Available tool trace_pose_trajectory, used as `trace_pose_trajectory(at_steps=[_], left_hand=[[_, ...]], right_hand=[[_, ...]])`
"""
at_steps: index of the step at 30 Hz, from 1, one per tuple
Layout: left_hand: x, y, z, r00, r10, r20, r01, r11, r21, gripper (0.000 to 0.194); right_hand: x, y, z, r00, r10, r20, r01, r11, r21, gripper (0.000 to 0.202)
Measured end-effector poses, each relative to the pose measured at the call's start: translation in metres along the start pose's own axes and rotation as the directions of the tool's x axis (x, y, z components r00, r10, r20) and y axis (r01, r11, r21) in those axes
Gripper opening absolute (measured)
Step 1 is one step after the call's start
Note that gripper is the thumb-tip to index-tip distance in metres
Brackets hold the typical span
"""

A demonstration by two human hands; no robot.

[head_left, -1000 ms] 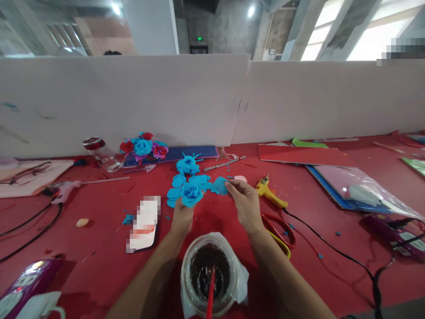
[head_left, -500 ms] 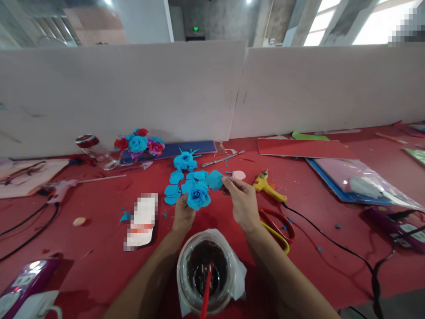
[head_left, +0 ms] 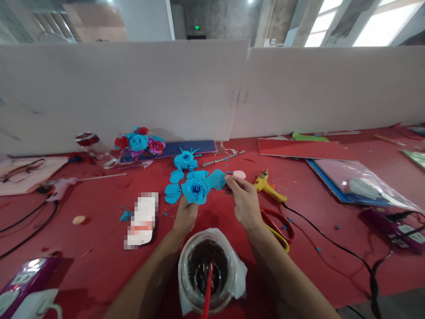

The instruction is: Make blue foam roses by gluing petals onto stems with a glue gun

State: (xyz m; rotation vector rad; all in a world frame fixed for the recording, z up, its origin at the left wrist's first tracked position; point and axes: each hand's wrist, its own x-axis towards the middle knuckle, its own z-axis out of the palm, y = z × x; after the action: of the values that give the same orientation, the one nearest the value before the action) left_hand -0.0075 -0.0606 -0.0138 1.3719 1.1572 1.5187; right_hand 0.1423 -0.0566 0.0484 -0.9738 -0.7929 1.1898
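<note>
A blue paper rose is held from below by my left hand, its fingers closed beneath the bloom. Between thumb and fingers, my right hand pinches a loose blue petal right beside the rose; whether the two touch I cannot tell. Cut blue petals lie in small stacks left of the rose. Behind them rests a second blue paper flower. A yellow glue gun lies to the right of my right hand. Scissors with red and yellow handles are partly hidden by my right forearm.
Close to me, between my forearms, stands a clear jar with a red straw. A phone lies to the left. A mixed paper bouquet and a tilted glass bottle are near the white partition. Cables cross the right side.
The rose in my left hand has tilted and moved slightly up and left. My right hand has shifted a little right with the petal, which has turned somewhat.
</note>
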Motion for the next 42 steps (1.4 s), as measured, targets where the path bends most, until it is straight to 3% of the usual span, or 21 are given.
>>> trace_pose_trajectory(at_steps=[2,5,10,13,15,18,21,25,32,37,42], left_hand=[[0.000,-0.003,0.000,1.000,-0.002,0.014,0.003,0.996,-0.085,0.014],[-0.001,-0.003,-0.002,0.990,-0.045,0.135,0.063,0.990,-0.125,0.022],[0.000,0.012,-0.010,0.905,-0.102,0.414,0.157,0.983,-0.100,0.022],[-0.001,0.019,-0.013,0.872,-0.075,0.485,0.137,0.986,-0.095,0.023],[-0.001,0.019,-0.012,0.901,-0.066,0.428,0.142,0.979,-0.146,0.023],[0.001,0.016,-0.008,0.965,-0.106,0.242,0.172,0.947,-0.270,0.026],[0.006,0.013,-0.004,0.983,-0.155,0.103,0.183,0.900,-0.396,0.021],[0.011,0.013,-0.004,0.946,-0.323,0.001,0.250,0.729,-0.638,0.026],[0.005,0.014,0.004,0.850,-0.512,0.122,0.416,0.513,-0.750,0.025],[0.004,0.010,0.009,0.829,-0.558,0.032,0.393,0.542,-0.743,0.020],[0.005,0.009,0.010,0.882,-0.460,-0.101,0.267,0.664,-0.699,0.023]], right_hand=[[0.000,0.000,-0.001,1.000,0.004,0.002,-0.004,1.000,0.006,0.021],[0.001,-0.001,-0.002,1.000,0.003,0.018,-0.003,1.000,-0.007,0.020],[0.001,-0.002,-0.003,0.988,0.021,0.152,-0.009,0.997,-0.079,0.021],[-0.001,-0.004,-0.004,0.978,0.011,0.207,0.012,0.994,-0.111,0.022],[-0.002,-0.005,-0.003,0.980,-0.017,0.198,0.042,0.992,-0.120,0.020],[-0.003,-0.006,-0.002,0.987,-0.072,0.143,0.088,0.990,-0.107,0.019],[-0.001,-0.005,-0.002,0.994,-0.092,0.062,0.098,0.990,-0.099,0.021],[0.003,-0.003,-0.003,0.999,-0.046,-0.015,0.045,0.996,-0.077,0.027],[-0.003,0.002,0.003,0.999,0.006,-0.033,-0.007,0.999,-0.034,0.027],[-0.009,0.009,0.009,1.000,0.003,-0.015,-0.004,1.000,-0.020,0.027],[-0.010,0.014,0.013,0.999,0.015,-0.032,-0.014,0.999,0.046,0.025]])
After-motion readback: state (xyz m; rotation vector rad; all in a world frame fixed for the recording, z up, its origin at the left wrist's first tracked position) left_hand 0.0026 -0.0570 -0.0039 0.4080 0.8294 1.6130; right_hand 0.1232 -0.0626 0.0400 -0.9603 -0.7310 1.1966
